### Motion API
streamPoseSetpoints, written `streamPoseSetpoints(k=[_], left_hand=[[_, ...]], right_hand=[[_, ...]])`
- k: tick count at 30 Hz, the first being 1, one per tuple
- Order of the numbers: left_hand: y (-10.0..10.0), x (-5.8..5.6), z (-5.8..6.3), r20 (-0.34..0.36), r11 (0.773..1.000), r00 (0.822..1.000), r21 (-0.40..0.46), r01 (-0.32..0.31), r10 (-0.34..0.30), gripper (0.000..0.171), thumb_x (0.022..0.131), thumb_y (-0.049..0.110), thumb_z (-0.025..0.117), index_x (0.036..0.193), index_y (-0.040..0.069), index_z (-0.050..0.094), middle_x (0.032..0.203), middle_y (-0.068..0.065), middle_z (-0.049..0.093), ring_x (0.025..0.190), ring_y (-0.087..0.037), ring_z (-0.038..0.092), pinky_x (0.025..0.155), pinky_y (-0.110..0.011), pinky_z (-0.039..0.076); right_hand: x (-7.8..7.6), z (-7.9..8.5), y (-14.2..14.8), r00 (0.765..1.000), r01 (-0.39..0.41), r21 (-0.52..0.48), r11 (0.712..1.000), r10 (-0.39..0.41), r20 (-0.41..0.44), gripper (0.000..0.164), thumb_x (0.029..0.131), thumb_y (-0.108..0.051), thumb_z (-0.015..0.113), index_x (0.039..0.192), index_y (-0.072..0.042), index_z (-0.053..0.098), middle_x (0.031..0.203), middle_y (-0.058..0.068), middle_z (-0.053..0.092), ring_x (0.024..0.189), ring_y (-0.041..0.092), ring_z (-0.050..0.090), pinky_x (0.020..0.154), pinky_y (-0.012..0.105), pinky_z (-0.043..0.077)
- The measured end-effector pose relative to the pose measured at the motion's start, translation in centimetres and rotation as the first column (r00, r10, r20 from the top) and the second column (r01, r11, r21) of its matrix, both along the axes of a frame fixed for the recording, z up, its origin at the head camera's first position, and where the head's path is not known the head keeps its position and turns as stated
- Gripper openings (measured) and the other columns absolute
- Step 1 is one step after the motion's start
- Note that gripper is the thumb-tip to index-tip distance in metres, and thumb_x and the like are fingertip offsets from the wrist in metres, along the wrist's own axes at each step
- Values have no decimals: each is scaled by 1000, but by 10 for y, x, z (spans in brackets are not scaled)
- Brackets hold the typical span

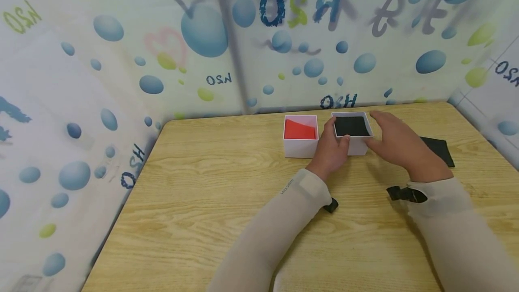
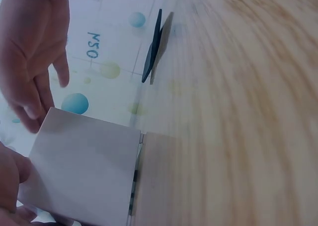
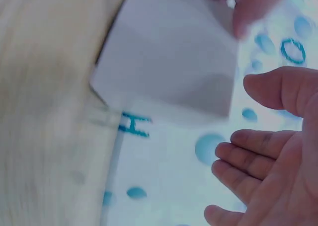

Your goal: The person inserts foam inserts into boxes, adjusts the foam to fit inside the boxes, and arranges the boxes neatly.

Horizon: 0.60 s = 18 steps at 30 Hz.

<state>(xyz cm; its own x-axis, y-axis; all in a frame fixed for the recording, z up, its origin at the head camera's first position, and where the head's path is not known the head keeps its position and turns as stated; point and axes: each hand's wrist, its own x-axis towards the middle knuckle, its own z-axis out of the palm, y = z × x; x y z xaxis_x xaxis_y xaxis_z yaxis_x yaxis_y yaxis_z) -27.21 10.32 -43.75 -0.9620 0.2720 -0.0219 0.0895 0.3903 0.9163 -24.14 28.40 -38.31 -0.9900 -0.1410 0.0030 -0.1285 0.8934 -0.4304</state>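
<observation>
A white open-topped box [image 1: 358,145] with a black flat piece [image 1: 352,126] inside is near the back of the wooden table. My left hand [image 1: 330,150] grips this box at its left side, the thumb on the near wall by the corner. Held apart from the box's right side, my right hand [image 1: 399,145] has its fingers extended and its palm toward the box; its palm and fingers [image 3: 246,161] show bare in the right wrist view. In the left wrist view the box's plain wall [image 2: 87,166] fills the lower left.
Just left of my left hand stands a second white box [image 1: 300,148] with a red piece [image 1: 299,130] inside. Another black flat piece [image 1: 441,150] lies on the table beyond my right wrist. A patterned curtain [image 1: 259,57] hangs along the table's back edge.
</observation>
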Motion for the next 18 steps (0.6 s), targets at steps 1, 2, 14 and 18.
streamPoseSetpoints(k=[1,2,14,18], left_hand=[[0,0,0,4,1000,1000,-3,-5,5,67,110,33,55,167,29,21,167,5,40,151,-16,43,124,-42,37],[0,0,0,10,1000,1000,-5,-9,9,67,110,33,55,167,30,21,168,6,39,152,-17,42,124,-43,37],[0,1,0,25,1000,999,-3,-21,21,67,109,33,56,166,31,22,168,7,38,153,-17,40,124,-45,38],[1,0,0,24,1000,999,2,-21,21,67,109,33,57,166,31,22,168,8,38,153,-16,41,123,-44,39]], right_hand=[[0,1,5,1000,16,-11,1000,-16,7,84,102,-21,65,164,10,16,165,39,22,151,60,22,119,75,23],[1,2,11,1000,28,-17,999,-27,11,84,103,-21,64,164,10,15,165,39,21,151,60,21,118,76,24],[-1,-20,96,978,150,-5,989,-148,147,93,108,-48,49,158,20,11,156,50,20,140,69,22,111,79,26],[1,-27,112,966,164,37,986,-169,198,96,107,-49,50,154,25,11,153,52,20,137,71,24,110,79,28]])
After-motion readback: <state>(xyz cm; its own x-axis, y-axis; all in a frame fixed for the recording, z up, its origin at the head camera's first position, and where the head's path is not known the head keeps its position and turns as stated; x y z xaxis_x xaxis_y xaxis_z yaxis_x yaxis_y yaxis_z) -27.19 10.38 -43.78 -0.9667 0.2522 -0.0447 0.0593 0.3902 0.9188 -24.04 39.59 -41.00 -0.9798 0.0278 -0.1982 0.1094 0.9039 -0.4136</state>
